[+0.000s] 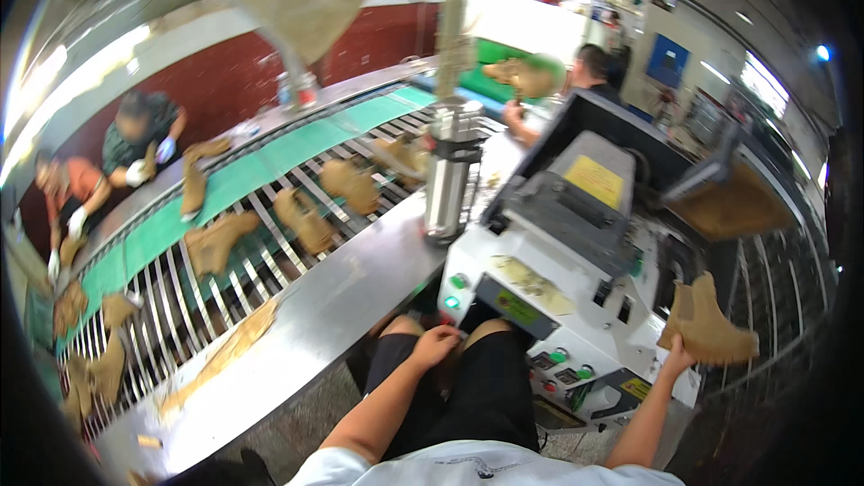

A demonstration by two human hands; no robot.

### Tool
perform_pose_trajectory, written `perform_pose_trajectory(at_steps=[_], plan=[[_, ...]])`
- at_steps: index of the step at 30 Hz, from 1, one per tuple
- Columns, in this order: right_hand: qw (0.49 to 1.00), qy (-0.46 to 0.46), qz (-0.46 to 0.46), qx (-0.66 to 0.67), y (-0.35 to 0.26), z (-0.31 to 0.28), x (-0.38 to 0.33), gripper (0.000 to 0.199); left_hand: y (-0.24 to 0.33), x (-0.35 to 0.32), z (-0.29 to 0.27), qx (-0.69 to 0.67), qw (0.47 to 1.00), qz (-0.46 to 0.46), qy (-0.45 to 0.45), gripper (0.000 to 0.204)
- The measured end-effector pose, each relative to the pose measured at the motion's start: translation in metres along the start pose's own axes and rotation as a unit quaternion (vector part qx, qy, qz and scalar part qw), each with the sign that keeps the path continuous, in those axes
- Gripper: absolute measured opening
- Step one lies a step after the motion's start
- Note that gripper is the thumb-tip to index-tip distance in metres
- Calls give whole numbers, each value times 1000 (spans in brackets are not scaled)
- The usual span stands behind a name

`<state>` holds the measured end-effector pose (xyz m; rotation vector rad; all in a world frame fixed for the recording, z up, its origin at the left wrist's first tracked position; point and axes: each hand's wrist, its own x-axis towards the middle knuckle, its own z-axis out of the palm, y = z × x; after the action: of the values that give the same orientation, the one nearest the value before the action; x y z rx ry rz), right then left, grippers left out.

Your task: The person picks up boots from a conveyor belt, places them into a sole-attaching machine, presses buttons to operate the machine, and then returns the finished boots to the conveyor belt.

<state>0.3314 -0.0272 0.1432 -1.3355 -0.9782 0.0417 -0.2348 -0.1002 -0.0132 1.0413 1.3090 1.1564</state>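
Note:
My right hand (677, 358) is out to the right, gripping a tan suede ankle boot (706, 324) by its heel end, the boot held upright beside a white machine (549, 288). My left hand (436, 344) rests by my knee at the machine's lower front edge, just below a green lit button (453, 302), fingers curled with nothing visible in them. My legs in black shorts are under the machine's front.
A steel-edged conveyor (342, 297) with rollers and a green belt carries several tan boots (216, 243) on the left. A silver cylinder (448, 175) stands at its end. Other people work across the belt (144, 135) and at the far end (589, 72). A wire rack (774, 306) is to the right.

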Motion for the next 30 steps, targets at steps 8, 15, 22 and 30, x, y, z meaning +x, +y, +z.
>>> perform_pose_trajectory(at_steps=[8,15,22,30], plan=[[866,-306,219,329,-121,73,-132,77,128,-71,33,-122,960,158,-196,64],[532,-796,71,282,-349,231,-276,65,138,-133,-90,-376,905,183,74,79],[430,-861,-110,248,-426,300,-398,63,158,-183,-248,-317,787,203,489,49],[484,-862,-90,118,-338,334,-452,44,114,-88,-344,156,793,-60,586,74]])
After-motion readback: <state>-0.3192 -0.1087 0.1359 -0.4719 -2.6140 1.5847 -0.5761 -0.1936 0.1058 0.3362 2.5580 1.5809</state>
